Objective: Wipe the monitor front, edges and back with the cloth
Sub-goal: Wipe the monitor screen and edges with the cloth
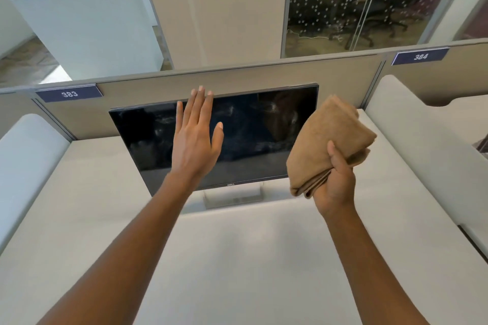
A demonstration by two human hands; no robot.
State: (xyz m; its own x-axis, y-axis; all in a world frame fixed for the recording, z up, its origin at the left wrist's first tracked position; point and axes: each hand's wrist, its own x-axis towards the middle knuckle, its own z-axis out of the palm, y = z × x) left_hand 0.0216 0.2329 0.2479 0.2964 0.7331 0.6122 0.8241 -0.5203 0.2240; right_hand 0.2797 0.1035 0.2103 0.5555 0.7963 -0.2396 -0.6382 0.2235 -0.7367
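Observation:
A black monitor (pixel 253 134) with a dark, smudged screen stands on a silver stand (pixel 232 196) at the back of the white desk (pixel 237 258). My left hand (pixel 196 137) is raised flat in front of the screen's middle, fingers straight, their tips near the top edge; whether it touches the glass I cannot tell. My right hand (pixel 334 182) holds a folded tan cloth (pixel 330 145) by its lower end, in the air beside the monitor's right edge, apart from the screen.
A grey partition (pixel 237 79) runs right behind the monitor, with number plates 383 (pixel 69 93) and 384 (pixel 420 56). White side dividers (pixel 29 155) flank the desk left and right. Beyond stand a white planter (pixel 87 21) and a glass-walled room.

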